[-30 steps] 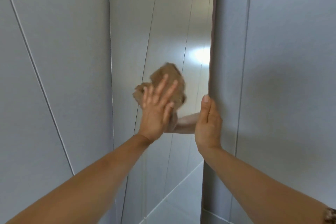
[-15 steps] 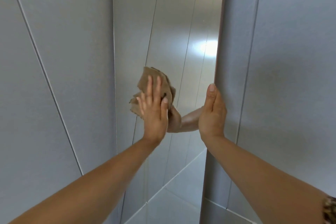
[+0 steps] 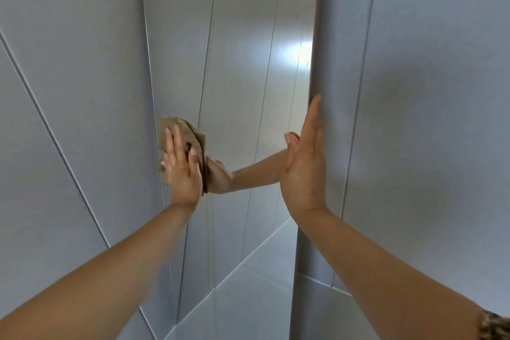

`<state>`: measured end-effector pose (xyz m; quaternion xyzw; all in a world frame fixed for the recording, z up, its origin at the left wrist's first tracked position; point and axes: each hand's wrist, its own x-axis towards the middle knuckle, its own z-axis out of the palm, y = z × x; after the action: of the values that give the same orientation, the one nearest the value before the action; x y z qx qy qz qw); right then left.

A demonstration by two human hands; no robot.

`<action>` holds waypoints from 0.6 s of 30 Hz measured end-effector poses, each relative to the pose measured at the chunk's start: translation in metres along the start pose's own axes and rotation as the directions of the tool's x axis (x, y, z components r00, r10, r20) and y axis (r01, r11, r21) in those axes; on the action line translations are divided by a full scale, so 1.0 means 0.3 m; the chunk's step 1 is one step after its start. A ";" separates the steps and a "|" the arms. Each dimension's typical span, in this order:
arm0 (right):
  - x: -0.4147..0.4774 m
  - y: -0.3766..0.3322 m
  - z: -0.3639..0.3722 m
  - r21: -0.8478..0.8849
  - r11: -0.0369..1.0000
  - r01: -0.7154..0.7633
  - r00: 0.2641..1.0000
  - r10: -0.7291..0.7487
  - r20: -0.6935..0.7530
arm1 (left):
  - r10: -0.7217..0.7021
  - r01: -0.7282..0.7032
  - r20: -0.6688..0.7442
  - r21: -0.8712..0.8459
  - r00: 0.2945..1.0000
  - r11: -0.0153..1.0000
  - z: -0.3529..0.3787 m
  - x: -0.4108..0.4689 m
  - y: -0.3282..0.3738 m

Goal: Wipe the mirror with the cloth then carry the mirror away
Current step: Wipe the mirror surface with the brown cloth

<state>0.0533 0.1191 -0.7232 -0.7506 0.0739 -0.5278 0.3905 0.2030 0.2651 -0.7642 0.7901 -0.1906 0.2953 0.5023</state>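
- Mirror [image 3: 248, 63]: tall and narrow, long axis vertical. It ran from above both hands to below both forearms, and neither end was in frame.
- The glass faced the person, angled slightly toward the left-hand side. It showed grey panels, a bright glare patch above the right hand, and floor tiles below the wrists.
- The mirror's dark frame edge [image 3: 317, 36] ran straight up from the right hand's fingertips.
- Cloth [image 3: 185, 130]: tan and crumpled, flat on the glass under the left hand. It stuck out above the fingertips and along the thumb side, close to the mirror's left edge.
- Left hand [image 3: 180, 171]: fingers straight and pointing up, palm pressing the cloth onto the glass. No curl around the cloth was visible.
- Right hand [image 3: 303, 171]: seen edge-on with fingers straight and pointing up, laid along the mirror's right frame edge. The thumb tip sat on the glass side. It was bracing the mirror, not wrapped around it.
- The hands were apart, at roughly the same height, with bare glass between them.
- The left hand and forearm were reflected [image 3: 256, 171] in that gap, running from the cloth toward the right palm.
- Grey panelled wall [image 3: 69, 91] sat outboard of both hands, with thin seams.
- Patterned sleeve [image 3: 496, 326] was just visible at the right arm's near end.
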 end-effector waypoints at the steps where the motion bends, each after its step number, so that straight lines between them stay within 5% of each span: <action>1: -0.008 0.003 -0.003 -0.014 1.000 0.020 1.000 -0.020 0.010 | -0.071 0.071 -0.004 -0.024 0.997 0.997 -0.009 0.010 -0.010; 6: -0.040 0.032 0.013 -0.157 0.983 0.094 0.994 -0.102 -0.041 | -0.191 0.187 -0.053 -0.067 0.980 0.980 0.015 -0.013 0.049; 10: -0.071 0.064 0.034 -0.210 0.971 0.111 0.990 -0.126 -0.061 | 0.206 -0.206 0.058 -0.005 0.977 0.978 0.070 -0.164 0.095; 13: -0.061 0.073 0.041 -0.203 0.970 0.135 0.987 -0.150 -0.060 | 0.505 -0.536 0.266 0.056 0.821 0.842 0.092 -0.280 0.042; 16: -0.058 0.078 0.035 -0.185 0.974 0.128 0.989 -0.139 -0.045 | 0.563 -0.620 0.331 0.094 0.757 0.779 0.088 -0.304 -0.030; 18: -0.079 0.083 0.027 -0.171 0.978 0.118 0.991 -0.126 -0.037 | 0.531 -0.578 0.293 0.100 0.795 0.810 0.084 -0.294 -0.062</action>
<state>0.0575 0.1185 -0.7583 -0.7714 0.0813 -0.5602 0.2907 0.1547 0.2503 -0.8429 0.7725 -0.4483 0.3439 0.2897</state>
